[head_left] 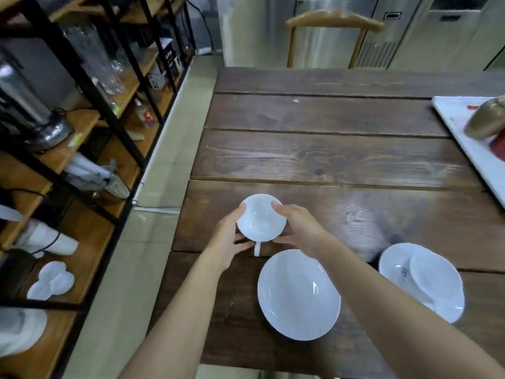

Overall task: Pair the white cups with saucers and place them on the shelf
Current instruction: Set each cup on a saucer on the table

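Note:
Both hands hold one white cup (261, 218) over the near left part of the dark wooden table (341, 157). My left hand (229, 239) grips its left side, my right hand (297, 228) its right side. The cup's handle points toward me. An empty white saucer (297, 294) lies just in front of me, below the cup. Further right, a second white cup (426, 274) rests tilted on another saucer (451, 307). The shelf (90, 149), black frame with wooden boards, stands to the left across a tiled aisle.
The shelf holds glassware (109, 75), a metal appliance (30, 110), white cloths and a white lobed dish (53, 280). A white tray (464, 138) with a brown object sits at the table's right edge. A wooden chair (332, 23) stands at the far end.

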A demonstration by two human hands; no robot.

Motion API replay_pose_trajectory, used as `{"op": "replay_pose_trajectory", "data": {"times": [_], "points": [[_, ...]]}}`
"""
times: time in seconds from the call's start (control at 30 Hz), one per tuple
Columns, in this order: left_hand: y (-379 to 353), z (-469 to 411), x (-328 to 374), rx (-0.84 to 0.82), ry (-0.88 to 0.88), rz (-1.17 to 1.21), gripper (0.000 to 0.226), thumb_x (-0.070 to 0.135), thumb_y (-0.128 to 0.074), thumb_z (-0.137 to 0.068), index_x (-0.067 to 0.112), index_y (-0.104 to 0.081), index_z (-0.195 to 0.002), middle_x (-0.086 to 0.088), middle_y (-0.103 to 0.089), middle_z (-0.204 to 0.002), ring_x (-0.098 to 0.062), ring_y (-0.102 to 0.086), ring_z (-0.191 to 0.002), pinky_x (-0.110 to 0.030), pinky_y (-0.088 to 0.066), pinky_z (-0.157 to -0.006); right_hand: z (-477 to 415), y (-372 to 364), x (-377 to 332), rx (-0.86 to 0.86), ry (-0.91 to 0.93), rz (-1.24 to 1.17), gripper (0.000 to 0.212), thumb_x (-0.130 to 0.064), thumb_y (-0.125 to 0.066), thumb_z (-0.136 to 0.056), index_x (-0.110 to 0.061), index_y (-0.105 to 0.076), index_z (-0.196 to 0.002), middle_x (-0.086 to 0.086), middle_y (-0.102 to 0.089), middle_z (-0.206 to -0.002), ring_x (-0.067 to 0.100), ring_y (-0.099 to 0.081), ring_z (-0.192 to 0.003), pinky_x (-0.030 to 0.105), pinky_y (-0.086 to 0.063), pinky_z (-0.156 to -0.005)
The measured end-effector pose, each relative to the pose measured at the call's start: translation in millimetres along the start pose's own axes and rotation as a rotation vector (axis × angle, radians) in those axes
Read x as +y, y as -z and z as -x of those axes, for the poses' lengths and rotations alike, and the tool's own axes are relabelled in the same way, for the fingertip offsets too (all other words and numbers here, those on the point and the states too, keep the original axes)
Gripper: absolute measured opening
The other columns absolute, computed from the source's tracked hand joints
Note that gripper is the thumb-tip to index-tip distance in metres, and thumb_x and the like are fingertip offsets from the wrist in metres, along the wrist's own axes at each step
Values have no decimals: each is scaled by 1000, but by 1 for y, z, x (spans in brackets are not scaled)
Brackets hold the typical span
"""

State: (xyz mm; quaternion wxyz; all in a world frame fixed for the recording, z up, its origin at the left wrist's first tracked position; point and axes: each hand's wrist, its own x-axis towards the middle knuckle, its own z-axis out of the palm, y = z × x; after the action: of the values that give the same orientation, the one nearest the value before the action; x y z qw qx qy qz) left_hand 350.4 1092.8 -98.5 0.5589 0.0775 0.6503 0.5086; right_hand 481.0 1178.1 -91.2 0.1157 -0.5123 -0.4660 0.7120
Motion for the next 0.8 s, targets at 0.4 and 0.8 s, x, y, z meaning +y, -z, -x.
{"op": "replay_pose_trajectory", "data": {"times": [0.4, 0.8], "points": [[-29, 31, -6, 75, -90, -262, 25, 36, -61, -86, 13, -53, -90, -1, -56, -96, -18, -57, -84, -24, -51, -39, 39, 32, 20, 207, 194, 181, 41, -50, -60, -82, -10, -52, -90, 4, -56, -91, 22, -65, -82, 43, -61, -55], [-41, 62, -53, 54, 98, -287, 35, 52, -60, -82, 22, -51, -100, 3, -55, -96, -21, -58, -80, -29, -53, -45, 71, 54, 75, 131, 76, 270, 40, -52, -56, -84, -11, -54, -88, 3, -60, -97, 18, -65, -81, 33, -58, -48]]}}
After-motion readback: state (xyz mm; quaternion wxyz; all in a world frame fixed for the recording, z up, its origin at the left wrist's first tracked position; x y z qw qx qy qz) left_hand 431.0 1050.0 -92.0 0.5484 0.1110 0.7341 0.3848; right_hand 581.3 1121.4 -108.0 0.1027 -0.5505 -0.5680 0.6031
